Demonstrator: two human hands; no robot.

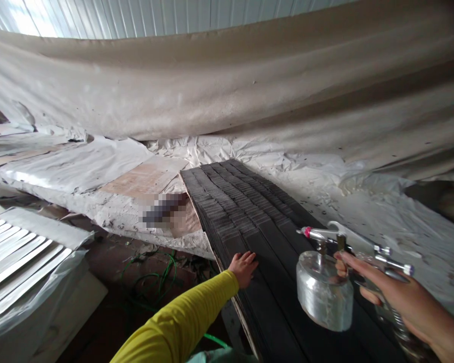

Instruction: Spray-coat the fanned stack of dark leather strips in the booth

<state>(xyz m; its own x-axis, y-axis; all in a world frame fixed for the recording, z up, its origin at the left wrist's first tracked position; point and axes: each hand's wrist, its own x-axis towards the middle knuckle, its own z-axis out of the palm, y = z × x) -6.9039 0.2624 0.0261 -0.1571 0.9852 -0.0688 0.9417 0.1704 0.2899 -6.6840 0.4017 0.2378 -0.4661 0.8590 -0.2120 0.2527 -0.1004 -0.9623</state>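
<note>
Silvery metal forms the spray gun (363, 247) held in the right hand (378, 282), whose fingers are closed around its grip, while the gun's pink-ringed nozzle (306, 232) faces left over the black strips (261, 242). Below the gun's body hangs a round metal cup (324, 292), upright or nearly so, with its lid on; its walls are opaque, so what is in it cannot be told. The left hand (243, 268), at the end of a yellow sleeve (185, 315), lies open with its palm down on the strips, near their left edge and holding nothing. The two hands are well apart. The strips lie side by side in long rows on a thin board (208, 237), their far ends marked by many pale crosswise lines. Beyond the board, crumpled white sheeting (75, 161) covers a desk, with a brown sheet (147, 176) on it and a dark thing beside the board, too blurred to name. At the far left, pale slats (18, 252) lie in a row on a block partly wrapped in clear plastic (41, 297). Green hose (166, 275) loops on the floor between the block and the board.
</note>
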